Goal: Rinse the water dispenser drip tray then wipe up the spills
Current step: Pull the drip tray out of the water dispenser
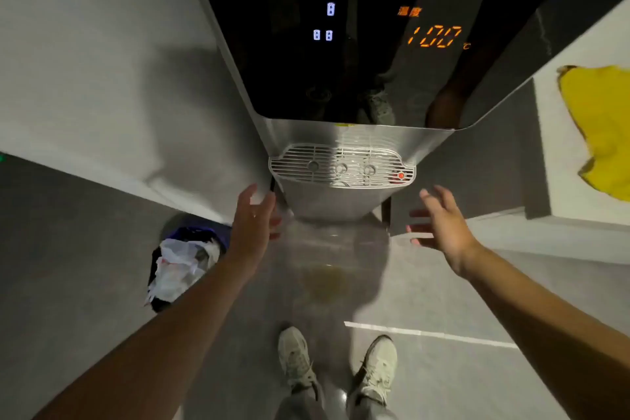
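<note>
A tall water dispenser (pixel 358 44) with a black lit panel reading 100 stands before me. Its grey slotted drip tray (pixel 341 165) sits in the silver alcove under the panel, with a red float at its right end. My left hand (pixel 254 222) is open just below the tray's left corner, fingers spread, apart from the tray. My right hand (pixel 439 222) is open below the tray's right corner, also holding nothing. A yellowish spill (pixel 327 280) lies on the floor in front of the dispenser.
A yellow cloth (pixel 600 126) lies on the white counter at the right. A dark bin with a white plastic bag (pixel 180 266) stands on the floor at the left. White walls flank the dispenser. My two shoes (pixel 337 365) stand on grey tiles below.
</note>
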The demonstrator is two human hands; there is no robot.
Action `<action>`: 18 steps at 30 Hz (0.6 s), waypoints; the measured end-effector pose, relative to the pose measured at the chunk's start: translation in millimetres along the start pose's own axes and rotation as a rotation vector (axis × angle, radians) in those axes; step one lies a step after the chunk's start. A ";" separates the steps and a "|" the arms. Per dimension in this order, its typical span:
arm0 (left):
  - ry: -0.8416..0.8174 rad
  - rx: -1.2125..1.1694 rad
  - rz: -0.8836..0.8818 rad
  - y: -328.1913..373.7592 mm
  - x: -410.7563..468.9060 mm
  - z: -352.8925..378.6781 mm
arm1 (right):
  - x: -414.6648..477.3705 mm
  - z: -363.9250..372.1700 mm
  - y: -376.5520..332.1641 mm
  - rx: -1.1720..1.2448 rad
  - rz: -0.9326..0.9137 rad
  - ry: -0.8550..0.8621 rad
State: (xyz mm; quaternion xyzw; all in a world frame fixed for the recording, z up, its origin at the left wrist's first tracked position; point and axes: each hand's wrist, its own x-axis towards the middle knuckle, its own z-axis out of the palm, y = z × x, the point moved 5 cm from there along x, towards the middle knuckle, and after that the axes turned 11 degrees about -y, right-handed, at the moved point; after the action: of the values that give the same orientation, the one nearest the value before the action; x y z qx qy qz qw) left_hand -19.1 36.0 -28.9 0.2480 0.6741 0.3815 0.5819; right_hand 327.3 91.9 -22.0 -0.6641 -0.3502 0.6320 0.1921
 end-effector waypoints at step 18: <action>0.007 0.088 0.006 -7.3 69.7 17.7 | 65.7 37.9 14.2 0.211 0.036 -0.003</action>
State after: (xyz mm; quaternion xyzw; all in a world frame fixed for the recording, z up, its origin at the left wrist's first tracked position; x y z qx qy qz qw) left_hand -15.0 90.1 -76.8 0.2738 0.6914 0.3541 0.5671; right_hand 290.7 121.6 -83.1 -0.6454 -0.2702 0.6696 0.2491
